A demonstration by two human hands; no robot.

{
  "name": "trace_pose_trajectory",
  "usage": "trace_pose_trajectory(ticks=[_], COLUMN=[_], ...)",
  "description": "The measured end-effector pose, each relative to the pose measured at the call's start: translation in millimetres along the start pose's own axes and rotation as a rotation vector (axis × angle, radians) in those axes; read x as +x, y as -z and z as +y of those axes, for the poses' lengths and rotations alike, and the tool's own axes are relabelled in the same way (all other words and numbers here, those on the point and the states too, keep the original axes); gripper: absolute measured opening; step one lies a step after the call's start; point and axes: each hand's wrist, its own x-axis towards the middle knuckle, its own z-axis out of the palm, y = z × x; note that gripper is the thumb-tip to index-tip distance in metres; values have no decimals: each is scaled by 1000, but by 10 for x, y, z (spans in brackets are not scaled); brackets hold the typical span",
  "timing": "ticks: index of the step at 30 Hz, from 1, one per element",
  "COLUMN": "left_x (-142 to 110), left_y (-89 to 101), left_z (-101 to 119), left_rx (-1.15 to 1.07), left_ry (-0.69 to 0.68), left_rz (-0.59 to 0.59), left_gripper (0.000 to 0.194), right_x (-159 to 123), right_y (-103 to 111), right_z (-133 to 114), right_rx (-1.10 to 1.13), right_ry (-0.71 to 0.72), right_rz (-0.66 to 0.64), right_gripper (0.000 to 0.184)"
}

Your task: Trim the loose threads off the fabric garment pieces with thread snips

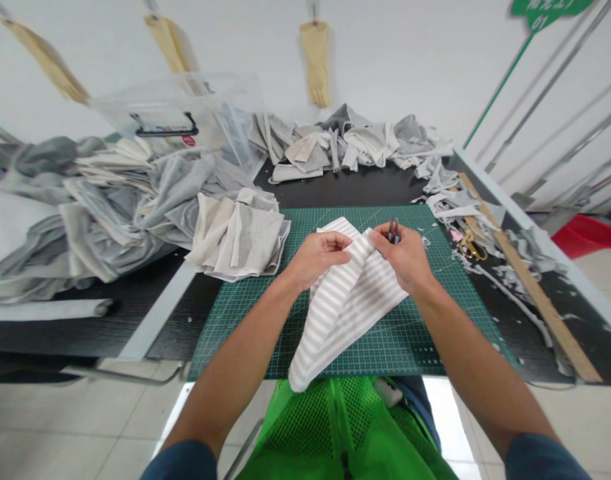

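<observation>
A grey-and-white striped cloth (335, 293) lies folded over itself on a green cutting mat (245, 313), one corner hanging past the mat's front edge. My left hand (320, 255) pinches the cloth's upper fold between thumb and fingers. Close beside it, my right hand (403, 250) grips the same cloth at its top corner. Small thread snips (393, 232) with dark blades are tucked in my right hand, their tips pointing away from me.
Left of the mat sit a stack of folded cloths (245, 237) and a large fabric heap (135, 200). Behind them stands a clear plastic bin (225, 127). Scraps (335, 143) line the back. Gold-handled scissors (471, 248) and a wooden ruler (540, 293) lie at right.
</observation>
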Motion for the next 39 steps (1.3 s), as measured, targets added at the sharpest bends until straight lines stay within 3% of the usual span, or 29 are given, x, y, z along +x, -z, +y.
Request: trace_pose_trajectory(ticks=[4, 8, 13, 18, 26, 39], left_x=[-1, 3, -1, -7, 6, -1], left_y=[-5, -17, -19, -12, 20, -10], left_z=[13, 19, 41, 54, 3, -3], left_rx=[-97, -149, -245, -328, -317, -285], left_ry=[25, 27, 61, 50, 56, 58], left_rz=[80, 133, 139, 109, 113, 99], left_gripper=[27, 31, 35, 37, 40, 39], right_x=[-3, -24, -62, -90, -104, -120], right_y=[14, 45, 29, -47, -90, -90], right_z=[2, -22, -31, 53, 69, 38], right_rx=[-97, -261, -404, -428, -402, -409], right_ry=[70, 337, 597, 661, 748, 736], right_rz=[0, 43, -19, -86, -51, -37], right_gripper=[22, 40, 37, 34, 26, 20])
